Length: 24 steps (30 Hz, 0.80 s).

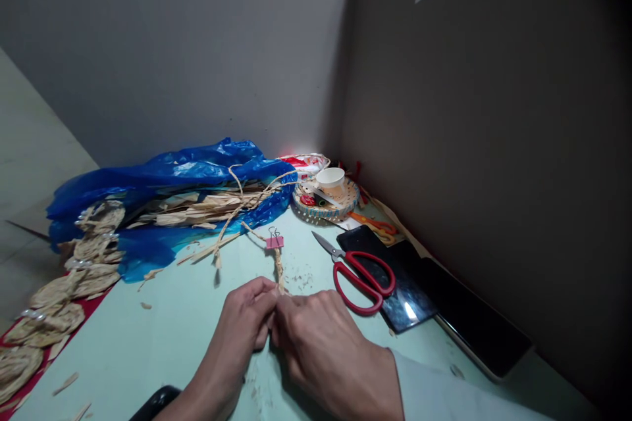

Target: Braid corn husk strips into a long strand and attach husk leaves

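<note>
A short braided cord (279, 264) of pale dried plant fibre runs toward me from a pink binder clip (274, 243) on the table. My left hand (249, 312) pinches the near end of the cord, thumb and fingers pressed together. Right beside it, my right hand (313, 329) is closed at the same spot, with its knuckles up and the fingertips hidden. The strands between the fingers are mostly covered. From the far side of the clip a thin piece of cord (253, 231) leads off to the back left.
Red-handled scissors (363, 279) lie right of my hands, partly over a dark phone-like slab (402, 309); another dark device (481, 312) is beyond. A blue plastic bag (162, 174) holds dried strips. A woven basket (323, 210) bears a white cup (330, 177). Coiled fibre pieces (59, 322) line the left edge.
</note>
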Each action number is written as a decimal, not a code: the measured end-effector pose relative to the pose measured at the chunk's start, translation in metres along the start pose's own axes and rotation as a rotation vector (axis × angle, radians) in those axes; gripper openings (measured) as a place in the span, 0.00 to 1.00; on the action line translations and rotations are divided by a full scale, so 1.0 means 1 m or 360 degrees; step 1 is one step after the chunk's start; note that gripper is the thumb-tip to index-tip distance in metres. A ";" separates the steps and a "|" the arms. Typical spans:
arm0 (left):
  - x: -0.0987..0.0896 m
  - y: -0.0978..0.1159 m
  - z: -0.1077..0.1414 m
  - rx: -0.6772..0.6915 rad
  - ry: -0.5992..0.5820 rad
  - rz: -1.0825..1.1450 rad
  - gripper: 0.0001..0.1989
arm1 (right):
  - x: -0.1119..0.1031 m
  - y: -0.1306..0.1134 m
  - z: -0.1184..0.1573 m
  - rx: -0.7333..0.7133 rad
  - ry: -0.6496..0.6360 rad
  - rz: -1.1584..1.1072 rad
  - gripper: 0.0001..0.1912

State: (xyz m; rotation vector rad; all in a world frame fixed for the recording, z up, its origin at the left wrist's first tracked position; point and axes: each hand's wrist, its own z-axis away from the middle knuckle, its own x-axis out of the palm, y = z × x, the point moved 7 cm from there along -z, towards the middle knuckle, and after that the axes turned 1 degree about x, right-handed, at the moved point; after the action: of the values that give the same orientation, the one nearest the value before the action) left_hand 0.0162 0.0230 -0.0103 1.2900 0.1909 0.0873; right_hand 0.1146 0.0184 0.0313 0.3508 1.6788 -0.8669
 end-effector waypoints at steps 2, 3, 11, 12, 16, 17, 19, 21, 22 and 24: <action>-0.001 -0.002 0.000 -0.0035 -0.0044 0.0078 0.15 | 0.000 -0.003 0.000 -0.0111 -0.0030 0.0017 0.11; -0.002 -0.003 0.000 -0.0047 -0.0053 0.0118 0.15 | -0.003 -0.003 -0.001 -0.0136 -0.0040 -0.0007 0.10; -0.007 -0.002 0.000 -0.0175 -0.0140 0.0428 0.08 | -0.037 0.027 -0.009 0.0213 0.0092 -0.0457 0.20; -0.007 -0.001 0.000 -0.0174 -0.0166 0.0460 0.08 | -0.032 0.027 -0.009 0.0209 -0.0038 -0.0604 0.21; -0.008 -0.002 0.002 -0.0203 -0.0235 0.0481 0.10 | -0.010 0.019 -0.006 0.0113 -0.0515 -0.1225 0.19; -0.008 -0.003 0.002 -0.0218 -0.0252 0.0476 0.10 | -0.007 0.018 -0.005 0.0100 -0.0566 -0.1311 0.14; -0.009 -0.005 0.001 -0.0230 -0.0267 0.0453 0.10 | -0.004 0.019 -0.006 0.0111 -0.0550 -0.1387 0.04; -0.009 -0.005 0.000 -0.0210 -0.0269 0.0423 0.10 | 0.000 0.023 -0.007 0.0228 -0.0512 -0.1531 0.08; -0.009 -0.005 -0.001 -0.0192 -0.0281 0.0405 0.09 | 0.004 0.024 -0.006 0.0340 -0.0532 -0.1688 0.09; -0.006 -0.003 -0.001 -0.0155 -0.0320 0.0384 0.08 | 0.015 0.023 -0.003 0.0592 -0.0648 -0.2086 0.10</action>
State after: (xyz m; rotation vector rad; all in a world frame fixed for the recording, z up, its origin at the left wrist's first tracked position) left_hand 0.0101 0.0220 -0.0130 1.2113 -0.1406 0.1701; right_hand 0.1227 0.0330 0.0088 -0.7584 1.2151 -2.0368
